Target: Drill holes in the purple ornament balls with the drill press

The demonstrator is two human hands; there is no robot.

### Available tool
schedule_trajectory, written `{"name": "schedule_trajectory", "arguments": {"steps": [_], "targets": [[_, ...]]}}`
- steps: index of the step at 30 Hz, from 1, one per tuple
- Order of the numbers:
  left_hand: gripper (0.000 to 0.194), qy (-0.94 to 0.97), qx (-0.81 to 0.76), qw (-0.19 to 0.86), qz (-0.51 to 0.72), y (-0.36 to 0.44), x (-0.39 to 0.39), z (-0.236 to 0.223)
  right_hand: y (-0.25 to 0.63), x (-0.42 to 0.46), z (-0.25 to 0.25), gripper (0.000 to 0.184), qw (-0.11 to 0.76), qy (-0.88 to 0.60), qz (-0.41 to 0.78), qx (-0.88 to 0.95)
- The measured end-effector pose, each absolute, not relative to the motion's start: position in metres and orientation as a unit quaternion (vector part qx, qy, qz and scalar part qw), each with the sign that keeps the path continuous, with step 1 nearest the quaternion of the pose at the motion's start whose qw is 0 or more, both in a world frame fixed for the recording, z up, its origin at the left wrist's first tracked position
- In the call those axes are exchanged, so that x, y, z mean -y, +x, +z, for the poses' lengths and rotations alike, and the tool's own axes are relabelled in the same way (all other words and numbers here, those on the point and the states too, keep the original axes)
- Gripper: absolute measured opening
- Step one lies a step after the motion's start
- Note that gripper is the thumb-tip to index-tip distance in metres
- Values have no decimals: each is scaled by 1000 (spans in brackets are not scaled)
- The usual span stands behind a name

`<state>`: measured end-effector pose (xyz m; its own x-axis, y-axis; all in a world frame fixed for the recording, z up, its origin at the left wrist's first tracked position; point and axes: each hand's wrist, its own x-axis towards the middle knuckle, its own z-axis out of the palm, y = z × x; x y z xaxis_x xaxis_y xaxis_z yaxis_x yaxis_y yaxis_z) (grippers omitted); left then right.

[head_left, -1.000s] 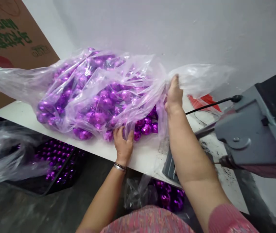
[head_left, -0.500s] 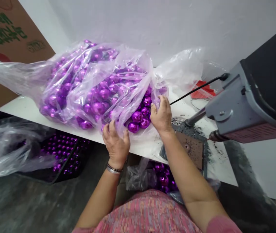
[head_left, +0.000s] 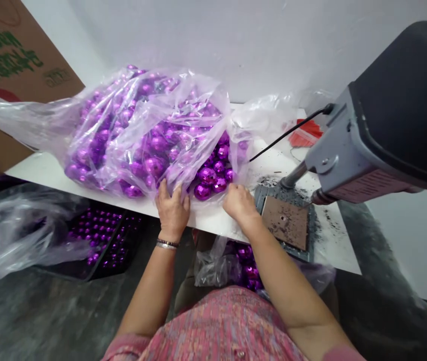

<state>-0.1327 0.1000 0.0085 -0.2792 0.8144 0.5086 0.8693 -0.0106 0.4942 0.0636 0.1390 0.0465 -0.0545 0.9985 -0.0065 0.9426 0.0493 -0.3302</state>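
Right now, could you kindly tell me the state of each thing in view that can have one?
Left hand: open, pressing on the bag
Right hand: open, resting beside the baubles
Bag: open, bulging
Baubles: piled, some uncovered at the bag's mouth
Black tray: filled with baubles

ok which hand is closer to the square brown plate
Right. The right hand sits just left of the square brown plate, not touching it. The left hand is farther away, beyond the right hand.
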Motion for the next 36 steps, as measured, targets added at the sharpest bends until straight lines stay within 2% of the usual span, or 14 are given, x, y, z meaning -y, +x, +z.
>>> {"name": "schedule_trajectory", "arguments": {"steps": [5,9,13,18,22,25,28,32,34,36], "targets": [[30,-640,597,115,-471,-104,-86,25,44,-150,82,67,145,-646,156,733],[37,-662,633,73,-395,-100,-89,17,38,-158,80,67,129,-610,210,753],[45,-628,708,35,-322,-112,-91,5,53,-149,74,67,160,-600,239,747],[43,-645,631,11,-432,-98,-78,11,78,-134,84,68,219,-583,308,719],[71,-672,543,-200,-463,-70,-62,26,102,-106,92,68,222,-547,381,712],[78,-637,505,-362,-456,-49,-54,36,124,-80,91,67,226,-530,417,703],[69,-544,463,-501,-488,-27,-51,41,151,-60,84,68,246,-534,445,676],[45,-332,432,-694,-471,2,-54,44,200,-38,68,69,315,-594,439,596],[39,-266,443,-732,-445,13,-59,47,225,-26,59,67,345,-626,425,555],[39,-269,466,-726,-428,22,-64,50,245,-14,49,64,367,-648,416,522]]}}
